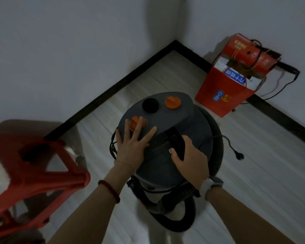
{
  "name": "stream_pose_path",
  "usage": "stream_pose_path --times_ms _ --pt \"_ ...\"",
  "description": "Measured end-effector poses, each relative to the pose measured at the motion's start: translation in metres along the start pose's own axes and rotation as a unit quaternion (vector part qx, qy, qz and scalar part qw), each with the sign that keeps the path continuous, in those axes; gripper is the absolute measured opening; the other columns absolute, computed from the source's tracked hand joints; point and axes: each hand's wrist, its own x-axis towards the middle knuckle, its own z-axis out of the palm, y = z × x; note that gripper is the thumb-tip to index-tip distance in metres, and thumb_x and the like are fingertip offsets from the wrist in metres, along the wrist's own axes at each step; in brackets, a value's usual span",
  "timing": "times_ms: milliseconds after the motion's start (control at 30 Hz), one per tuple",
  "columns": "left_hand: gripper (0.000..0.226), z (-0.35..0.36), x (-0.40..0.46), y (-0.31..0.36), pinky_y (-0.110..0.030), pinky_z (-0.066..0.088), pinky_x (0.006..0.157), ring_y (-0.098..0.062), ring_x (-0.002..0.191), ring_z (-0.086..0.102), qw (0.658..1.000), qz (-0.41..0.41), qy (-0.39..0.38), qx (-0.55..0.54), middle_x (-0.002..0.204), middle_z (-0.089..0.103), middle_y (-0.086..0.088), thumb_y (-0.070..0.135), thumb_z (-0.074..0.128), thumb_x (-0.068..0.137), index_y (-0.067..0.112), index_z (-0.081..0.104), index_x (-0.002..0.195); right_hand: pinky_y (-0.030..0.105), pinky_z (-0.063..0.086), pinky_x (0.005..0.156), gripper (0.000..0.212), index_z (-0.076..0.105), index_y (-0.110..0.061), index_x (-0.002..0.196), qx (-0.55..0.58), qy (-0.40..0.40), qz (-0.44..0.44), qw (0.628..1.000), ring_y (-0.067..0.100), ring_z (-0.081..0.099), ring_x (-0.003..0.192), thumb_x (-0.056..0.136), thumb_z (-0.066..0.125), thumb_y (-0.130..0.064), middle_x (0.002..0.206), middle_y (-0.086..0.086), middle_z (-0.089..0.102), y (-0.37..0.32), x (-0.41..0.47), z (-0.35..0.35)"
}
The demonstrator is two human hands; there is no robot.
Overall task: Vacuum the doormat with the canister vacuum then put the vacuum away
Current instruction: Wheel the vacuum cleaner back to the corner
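The grey canister vacuum point(188, 117) stands on the pale floor near the room's corner. Its lid has a black opening point(150, 105) and two orange caps point(173, 102). My left hand point(133, 140) lies flat on the lid with fingers spread over the nearer orange cap. My right hand point(189, 160) grips the black carry handle point(175, 140) on top. The black ribbed hose point(217, 138) curls around the right side and loops below the canister. The power plug point(239, 155) lies loose on the floor to the right. No doormat is in view.
A red plastic stool point(35, 175) stands close on the left. A red gift bag point(225, 92) with boxes leans against the right wall, with a black cable point(287, 83) behind it. Black skirting point(113, 88) lines both walls.
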Motion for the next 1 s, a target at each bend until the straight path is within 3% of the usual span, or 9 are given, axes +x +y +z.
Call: stream_pose_path --times_ms 100,200,367,533,700,867,1000 --pt "0.067 0.000 0.054 -0.019 -0.072 0.018 0.091 -0.053 0.127 0.030 1.000 0.016 -0.012 0.014 0.146 0.020 -0.007 0.026 0.065 0.081 0.038 0.030 0.136 0.034 0.050 0.063 0.069 0.038 -0.015 0.135 0.017 0.013 0.006 1.000 0.023 0.064 0.080 0.081 0.033 -0.058 0.095 0.003 0.067 -0.002 0.049 -0.003" --pt "0.055 -0.002 0.104 -0.037 -0.075 0.025 0.088 -0.052 0.128 0.033 0.998 0.003 -0.048 0.028 0.147 0.020 -0.006 0.035 0.038 0.086 0.041 0.024 0.139 0.035 0.050 0.066 0.066 0.035 -0.016 0.139 0.014 0.009 0.000 1.000 0.024 0.064 0.084 0.082 0.041 -0.049 0.102 0.004 0.067 -0.007 0.104 -0.003" --pt "0.068 0.001 0.180 -0.067 -0.071 -0.003 0.101 -0.042 0.140 -0.005 0.995 -0.054 -0.047 -0.063 0.154 -0.007 0.005 0.024 0.048 0.094 0.056 0.001 0.130 0.037 0.051 0.069 0.063 0.034 -0.017 0.138 0.008 0.000 0.000 1.000 0.025 0.063 0.089 0.084 0.041 -0.049 0.106 0.005 0.065 -0.017 0.198 -0.004" --pt "0.066 -0.005 0.256 -0.105 -0.065 -0.014 0.097 -0.040 0.141 -0.008 0.994 -0.059 -0.040 -0.089 0.155 -0.003 0.002 0.022 0.048 0.094 0.055 0.002 0.129 0.031 0.046 0.063 0.050 0.038 -0.020 0.131 0.010 -0.009 0.025 1.000 0.020 0.061 0.084 0.089 0.047 -0.045 0.099 0.001 0.063 -0.035 0.283 0.000" --pt "0.071 -0.004 0.340 -0.152 -0.080 0.009 0.084 -0.036 0.133 0.009 0.996 0.066 -0.039 -0.049 0.150 0.014 0.002 0.023 0.063 0.083 0.045 0.024 0.137 0.028 0.042 0.061 0.041 0.044 -0.019 0.123 0.041 0.031 0.105 0.993 0.019 0.061 0.077 0.088 0.054 -0.037 0.087 -0.003 0.060 -0.056 0.338 0.006" --pt "0.089 -0.001 0.408 -0.176 -0.078 0.012 0.084 -0.039 0.132 0.011 0.986 0.159 -0.038 -0.035 0.148 0.018 0.001 0.021 0.074 0.075 0.047 0.015 0.136 0.033 0.049 0.069 0.050 0.039 -0.015 0.132 0.073 0.060 0.167 0.981 0.023 0.063 0.081 0.089 0.055 -0.036 0.093 0.004 0.066 -0.067 0.378 0.010" --pt "0.093 -0.007 0.457 -0.193 -0.082 0.023 0.083 -0.045 0.136 0.016 0.972 0.213 -0.084 -0.043 0.147 0.015 0.004 0.017 0.074 0.075 0.049 0.011 0.135 0.025 0.043 0.070 0.056 0.033 -0.017 0.137 0.099 0.070 0.196 0.973 0.022 0.062 0.088 0.089 0.054 -0.035 0.102 0.003 0.065 -0.074 0.409 0.014"
